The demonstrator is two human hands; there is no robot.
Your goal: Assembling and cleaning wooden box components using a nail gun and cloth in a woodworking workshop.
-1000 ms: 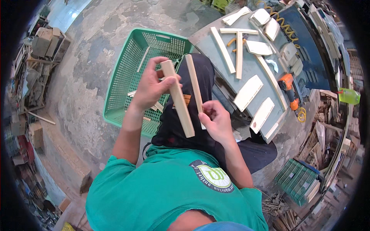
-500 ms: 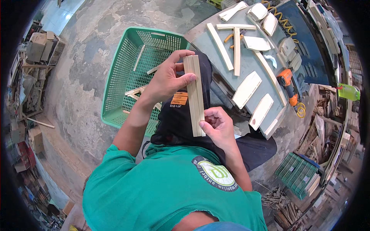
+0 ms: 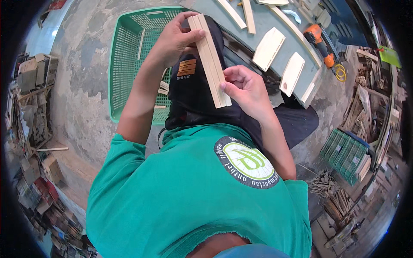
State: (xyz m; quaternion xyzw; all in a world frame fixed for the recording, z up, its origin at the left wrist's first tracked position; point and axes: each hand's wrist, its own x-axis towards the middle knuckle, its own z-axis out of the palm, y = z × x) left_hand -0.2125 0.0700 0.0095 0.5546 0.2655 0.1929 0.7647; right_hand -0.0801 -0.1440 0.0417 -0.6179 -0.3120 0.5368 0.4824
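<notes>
A bundle of pale wooden strips (image 3: 209, 60), laid side by side with their ends nearly level, is held above my dark trousers. My left hand (image 3: 176, 41) grips its far end, thumb pressed on the top face and fingers curled behind. Closer to me, my right hand (image 3: 243, 88) pinches the bundle's right edge near its lower end, thumb in front. The undersides of the strips are hidden. Beyond my left forearm stands a green plastic basket (image 3: 112, 77) with a few loose wooden strips in it.
To the right, a grey worktable (image 3: 275, 81) carries shaped wooden boards (image 3: 269, 48), long strips (image 3: 232, 13) and an orange nail gun (image 3: 318, 39) with a coiled yellow hose. Another green crate (image 3: 347, 150) and scrap wood (image 3: 337, 206) lie at the lower right. Boxes stand at the left.
The view has tipped, so basket and table sit higher in it. The bundle now leans more, its upper end further left. Both hands keep their grip on it.
</notes>
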